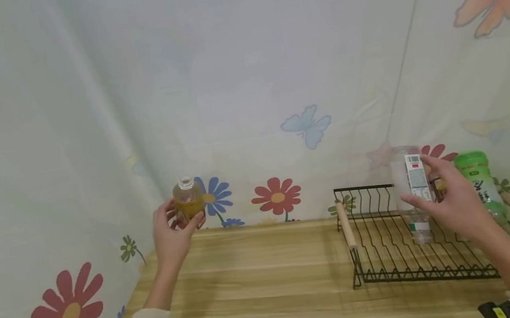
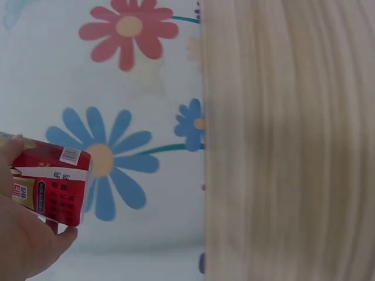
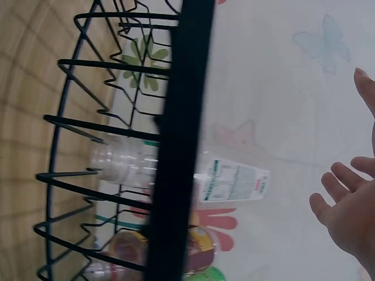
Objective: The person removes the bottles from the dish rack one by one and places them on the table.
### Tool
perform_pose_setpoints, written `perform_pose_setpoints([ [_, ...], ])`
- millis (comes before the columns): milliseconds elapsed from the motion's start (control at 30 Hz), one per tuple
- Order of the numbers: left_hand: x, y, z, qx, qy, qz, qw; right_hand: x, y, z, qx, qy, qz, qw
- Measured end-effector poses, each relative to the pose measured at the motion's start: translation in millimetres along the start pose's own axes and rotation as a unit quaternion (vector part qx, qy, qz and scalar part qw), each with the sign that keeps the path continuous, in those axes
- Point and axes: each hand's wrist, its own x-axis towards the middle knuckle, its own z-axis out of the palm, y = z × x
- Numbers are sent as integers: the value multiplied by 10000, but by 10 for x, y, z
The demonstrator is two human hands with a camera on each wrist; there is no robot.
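Note:
My left hand holds a small uncapped bottle upright in the air near the back wall, thumb on one side and fingers on the other. Its label shows red with white and gold print in the left wrist view, where the bottle lies across the hand. A clear bottle with a white label stands neck down in a black wire dish rack. Beside it is my right hand, thumb and fingers spread. The right wrist view shows those fingers apart from the clear bottle.
At the rack's right end a green bottle stands upside down. Another bottle with a brownish label sits between them, mostly hidden by my right hand. The rack has wooden handles and stands on a wood-grain table against a flower-print sheet.

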Motion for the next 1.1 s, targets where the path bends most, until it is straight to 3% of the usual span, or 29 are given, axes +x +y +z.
perform_pose_setpoints([
  [300, -91, -468, -122, 84, 396, -919, 9949, -40, 239, 193, 401, -65, 592, 9974],
  [600, -108, -862, -63, 19, 408, -1409, 9892, -87, 486, 361, 507, -207, 1077, 9927],
  [900, -159, -1033, -39, 120, 316, -1754, 9839, -80, 607, 501, 9, -378, 1422, 9891],
  [1100, -181, -1106, -41, 165, 269, -1813, 9829, -70, 616, 526, -100, -362, 1624, 9860],
])
